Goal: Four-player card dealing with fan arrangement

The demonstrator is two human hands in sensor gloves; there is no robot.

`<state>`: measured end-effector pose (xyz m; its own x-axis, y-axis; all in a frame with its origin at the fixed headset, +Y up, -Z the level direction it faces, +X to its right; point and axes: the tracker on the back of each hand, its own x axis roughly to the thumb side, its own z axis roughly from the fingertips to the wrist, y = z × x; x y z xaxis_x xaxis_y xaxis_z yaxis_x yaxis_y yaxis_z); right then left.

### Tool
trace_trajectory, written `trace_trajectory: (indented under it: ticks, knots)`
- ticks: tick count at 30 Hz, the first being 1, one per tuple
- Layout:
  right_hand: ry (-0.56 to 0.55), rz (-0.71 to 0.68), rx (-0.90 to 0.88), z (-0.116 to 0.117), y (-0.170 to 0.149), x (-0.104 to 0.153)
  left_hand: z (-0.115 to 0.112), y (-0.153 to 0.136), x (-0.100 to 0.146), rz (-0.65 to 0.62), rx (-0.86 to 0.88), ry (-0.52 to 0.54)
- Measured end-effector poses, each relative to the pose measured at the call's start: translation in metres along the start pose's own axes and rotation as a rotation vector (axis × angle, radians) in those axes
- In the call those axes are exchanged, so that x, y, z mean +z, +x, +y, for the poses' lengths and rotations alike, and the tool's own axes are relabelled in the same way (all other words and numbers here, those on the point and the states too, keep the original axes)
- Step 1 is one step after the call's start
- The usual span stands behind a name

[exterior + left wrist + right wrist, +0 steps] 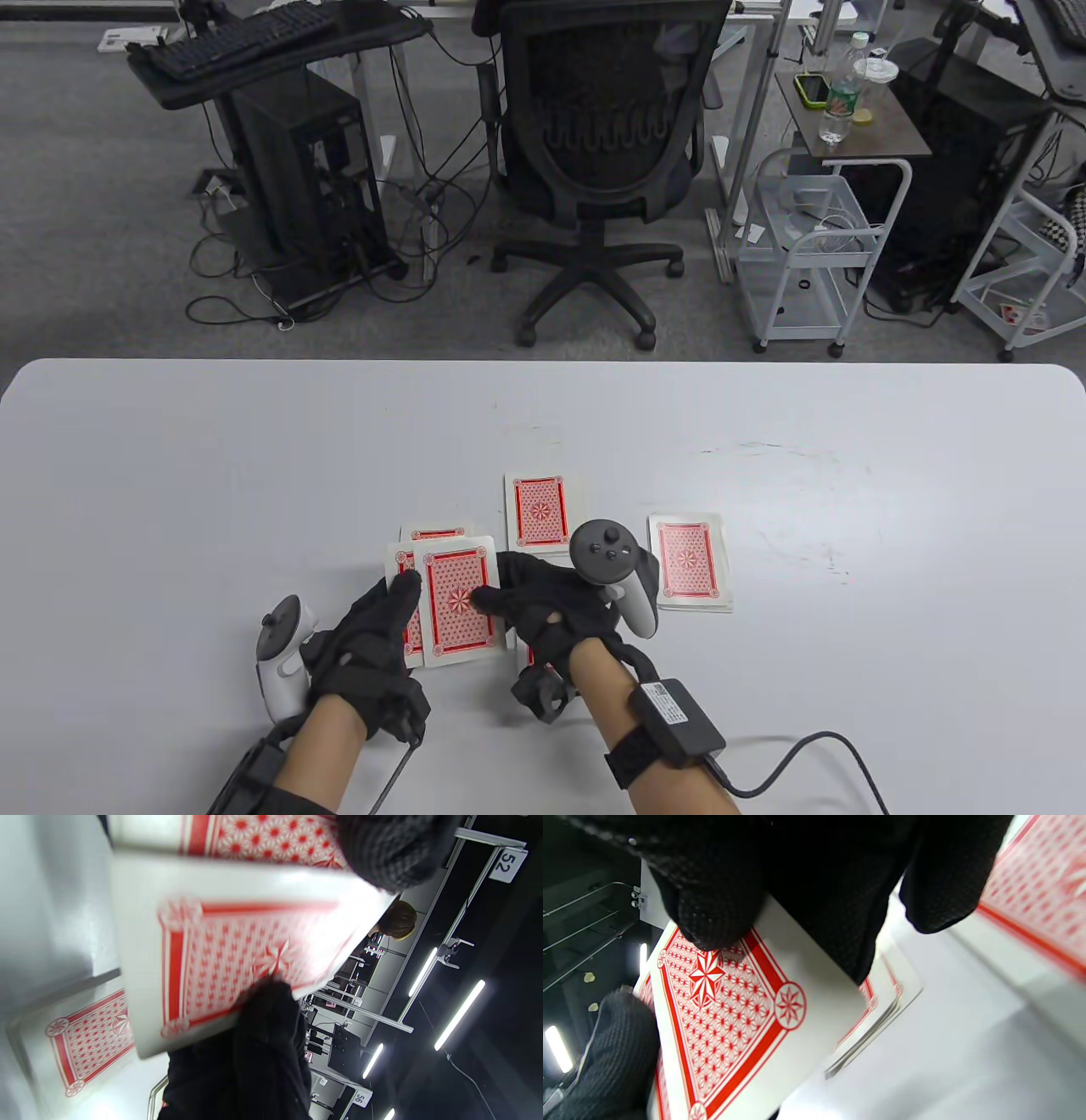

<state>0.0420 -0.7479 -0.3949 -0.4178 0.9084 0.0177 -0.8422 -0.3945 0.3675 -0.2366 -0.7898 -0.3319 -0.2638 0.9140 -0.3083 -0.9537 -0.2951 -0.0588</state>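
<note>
A top card was held above the tabletop, its long axis running away from the person. It was pinched on its right side by the right hand, while the deck beneath was gripped by the left hand. Three dealt piles were seen beyond and to the right.

The right hand hides most of a near card pile. The top card looks blurry in the left wrist view. The left pile is partly covered.
</note>
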Motion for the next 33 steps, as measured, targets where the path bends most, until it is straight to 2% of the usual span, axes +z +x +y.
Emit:
trace_trajectory:
  ticks: [2,10,15,20,26,30,33]
  knots:
    - [0.001,0.031,-0.004,-0.021,-0.005,0.001,0.004,0.001,0.000,0.001,-0.006,0.012]
    - [-0.186,0.198,0.194,-0.117,-0.031,0.010,0.009,0.001,-0.002,0.025,-0.016,0.030]
    - [-0.253,0.357,0.362,-0.158,-0.050,0.008,0.012,0.002,-0.002,0.027,-0.011,0.048]
    - [-0.273,0.528,0.554,-0.172,-0.070,0.004,0.017,0.002,-0.002,0.033,-0.009,0.069]
    - [-0.303,0.650,0.937,-0.156,-0.081,-0.005,0.017,0.002,-0.002,0.043,-0.016,0.076]
    - [-0.334,0.628,0.986,-0.154,-0.072,-0.003,0.018,0.002,-0.001,0.040,-0.018,0.081]
    - [-0.365,0.527,0.929,-0.153,-0.049,0.006,0.017,0.004,0.000,0.027,-0.015,0.082]
